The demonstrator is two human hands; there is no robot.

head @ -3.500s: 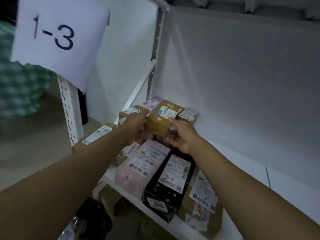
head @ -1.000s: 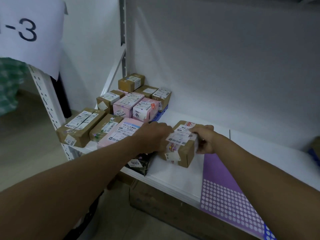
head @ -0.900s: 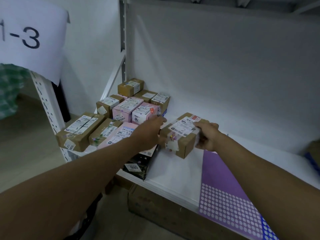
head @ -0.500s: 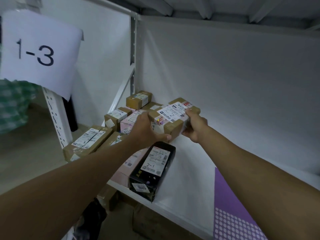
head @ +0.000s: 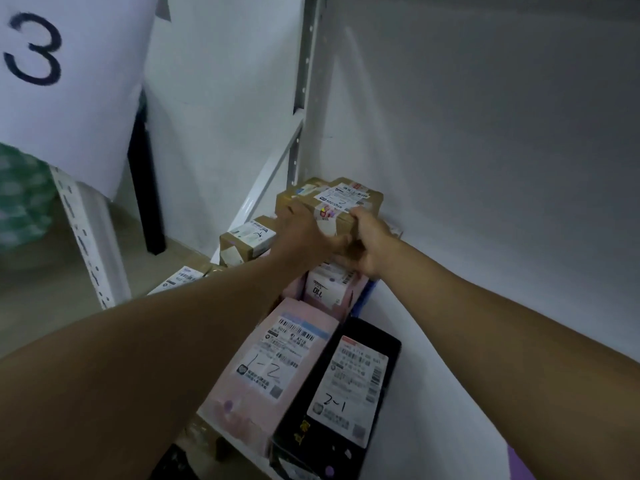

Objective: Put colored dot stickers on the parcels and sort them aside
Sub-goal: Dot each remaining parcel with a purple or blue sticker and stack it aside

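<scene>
A brown cardboard parcel (head: 349,202) with a white shipping label sits atop the stack in the shelf's back corner. My left hand (head: 304,233) grips its left front side, and my right hand (head: 369,240) grips its right front corner. Below and nearer lie a pink parcel (head: 277,372) marked 1-2 with a purple dot, a black parcel (head: 346,393) marked 2-1, and a small pink box (head: 329,289). A corner of the purple dot sticker sheet (head: 519,467) peeks in at the bottom right.
More brown parcels (head: 247,239) lie to the left on the white shelf (head: 433,358). A white upright post (head: 90,244) carries a paper sign (head: 69,81) reading 3. The shelf's back wall (head: 485,133) stands close behind the stack.
Both hands lifted the brown parcel from the shelf front and carried it back and left, onto the stack in the corner. My view has moved closer to the pile.
</scene>
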